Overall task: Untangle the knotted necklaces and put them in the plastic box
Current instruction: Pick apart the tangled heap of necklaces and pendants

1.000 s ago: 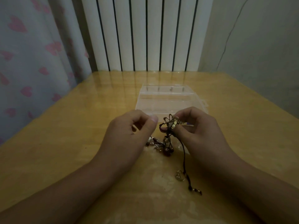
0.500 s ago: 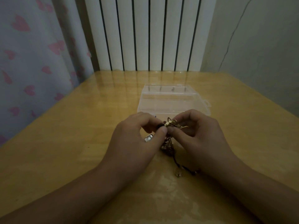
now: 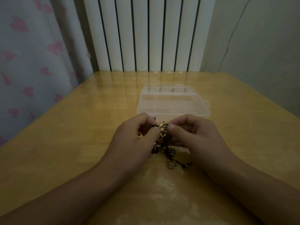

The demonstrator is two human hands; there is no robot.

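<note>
1. A ring pendant [image 3: 171, 164] and dark cord ends of the knotted necklaces [image 3: 164, 140] rest on the wooden table [image 3: 65, 143].
2. The left hand [image 3: 134, 140] and right hand [image 3: 196, 137] each pinch the tangle's gold top with curled fingers.
3. Just beyond lies the clear plastic box [image 3: 172, 101].
4. Behind the table stands a white radiator [image 3: 146, 33].

Dim, even room light is giving the whole view a muted yellow-green cast. The glossy table [image 3: 68, 143] is mirroring the pale radiator [image 3: 146, 33] as soft streaks along its far edge. Faint shadows are lying under both hands. Wide-angle distortion is bowing the edges, and fine detail in the dark necklaces [image 3: 164, 140] is smearing into noise.
</note>
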